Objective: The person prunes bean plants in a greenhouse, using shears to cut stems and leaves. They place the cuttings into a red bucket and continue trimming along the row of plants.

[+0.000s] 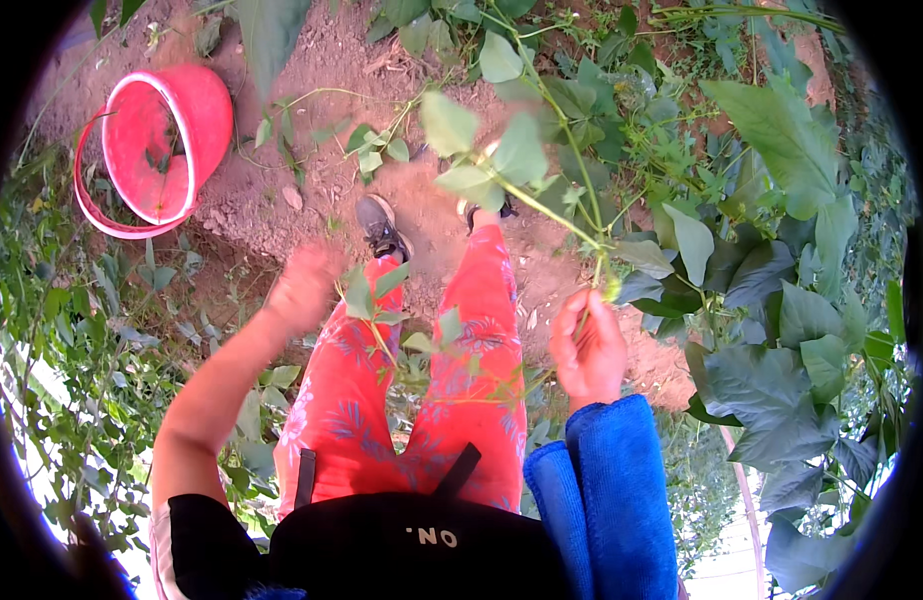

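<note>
My right hand (pixel 593 349) pinches a green vine stem (pixel 555 210) between thumb and fingertips. The stem forks above the hand, and broad leaves (pixel 523 150) hang blurred on it. My left hand (pixel 308 283) is smeared by motion over the soil to the left of my legs, so its fingers cannot be made out. Close by it, a leafy sprig (pixel 368 296) crosses in front of my left thigh; whether the hand touches it is unclear.
A red plastic bucket (pixel 220 112) lies tipped on the bare soil (pixel 319 60), with some leaves inside. Dense foliage (pixel 769 375) crowds the right side, and more climbing plants (pixel 71 345) stand at left. A blue towel (pixel 619 487) covers my right forearm.
</note>
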Demonstrator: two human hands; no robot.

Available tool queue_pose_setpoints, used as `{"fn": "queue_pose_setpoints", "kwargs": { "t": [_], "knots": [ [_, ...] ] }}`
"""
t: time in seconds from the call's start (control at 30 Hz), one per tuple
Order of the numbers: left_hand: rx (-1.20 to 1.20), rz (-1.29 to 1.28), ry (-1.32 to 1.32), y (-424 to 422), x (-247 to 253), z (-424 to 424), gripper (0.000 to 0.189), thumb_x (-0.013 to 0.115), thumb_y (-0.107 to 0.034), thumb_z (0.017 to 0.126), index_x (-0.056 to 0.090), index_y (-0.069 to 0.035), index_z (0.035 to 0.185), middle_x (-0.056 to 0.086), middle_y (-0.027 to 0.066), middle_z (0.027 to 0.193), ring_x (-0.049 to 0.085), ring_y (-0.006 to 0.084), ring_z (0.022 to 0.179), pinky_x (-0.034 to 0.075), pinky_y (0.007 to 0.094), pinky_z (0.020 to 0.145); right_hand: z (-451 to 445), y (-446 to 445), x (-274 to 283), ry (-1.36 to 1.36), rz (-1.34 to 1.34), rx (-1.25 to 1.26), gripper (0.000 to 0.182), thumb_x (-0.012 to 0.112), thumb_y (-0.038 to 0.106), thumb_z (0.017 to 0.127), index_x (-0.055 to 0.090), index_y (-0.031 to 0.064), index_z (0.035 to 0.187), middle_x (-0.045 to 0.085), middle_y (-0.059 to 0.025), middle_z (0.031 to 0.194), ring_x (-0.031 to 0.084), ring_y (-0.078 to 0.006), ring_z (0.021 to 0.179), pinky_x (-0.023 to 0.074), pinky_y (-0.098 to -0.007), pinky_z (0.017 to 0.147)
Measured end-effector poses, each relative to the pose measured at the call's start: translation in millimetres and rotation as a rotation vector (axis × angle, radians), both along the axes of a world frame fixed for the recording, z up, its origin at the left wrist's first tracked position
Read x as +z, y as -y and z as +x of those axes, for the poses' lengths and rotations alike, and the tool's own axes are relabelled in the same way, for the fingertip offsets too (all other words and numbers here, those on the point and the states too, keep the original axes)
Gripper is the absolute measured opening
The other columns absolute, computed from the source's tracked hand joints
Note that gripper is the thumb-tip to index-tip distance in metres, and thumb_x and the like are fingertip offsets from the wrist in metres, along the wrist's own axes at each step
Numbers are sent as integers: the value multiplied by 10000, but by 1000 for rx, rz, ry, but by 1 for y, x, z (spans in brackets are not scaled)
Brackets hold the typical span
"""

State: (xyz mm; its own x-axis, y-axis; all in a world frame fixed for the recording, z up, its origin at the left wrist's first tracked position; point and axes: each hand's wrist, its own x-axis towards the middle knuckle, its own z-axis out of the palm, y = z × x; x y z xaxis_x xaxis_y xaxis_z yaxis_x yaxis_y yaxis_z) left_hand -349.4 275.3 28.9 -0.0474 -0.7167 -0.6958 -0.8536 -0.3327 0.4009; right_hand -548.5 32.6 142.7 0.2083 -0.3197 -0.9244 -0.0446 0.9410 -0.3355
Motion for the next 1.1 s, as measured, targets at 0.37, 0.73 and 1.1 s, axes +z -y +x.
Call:
{"fn": "queue_pose_setpoints", "kwargs": {
  "t": [0.37,0.73,1.1],
  "knots": [
    [786,84,-1333,64,152,-56,340,492,-198,766,417,-27,1051,470,99,980,491,177,873,380,273,757,53,-21,37,264,108,3,210,355,235,820,449,61,749,457,-38,571,391,-115,397,295,-214,357],
    [721,-386,-416,48,199,-17,197,570,-61,625,517,-31,813,508,115,866,493,265,861,415,326,716,95,-15,31,544,205,-174,192,417,244,798,487,72,748,497,-26,614,454,-128,513,360,-235,449],
    [1417,52,-1016,64,224,34,91,478,-130,756,509,-62,809,514,6,678,516,118,625,437,248,583,133,-15,44,279,-50,68,337,313,195,823,314,-60,1043,461,-202,953,476,-300,887,396,-393,781]
  ]
}}
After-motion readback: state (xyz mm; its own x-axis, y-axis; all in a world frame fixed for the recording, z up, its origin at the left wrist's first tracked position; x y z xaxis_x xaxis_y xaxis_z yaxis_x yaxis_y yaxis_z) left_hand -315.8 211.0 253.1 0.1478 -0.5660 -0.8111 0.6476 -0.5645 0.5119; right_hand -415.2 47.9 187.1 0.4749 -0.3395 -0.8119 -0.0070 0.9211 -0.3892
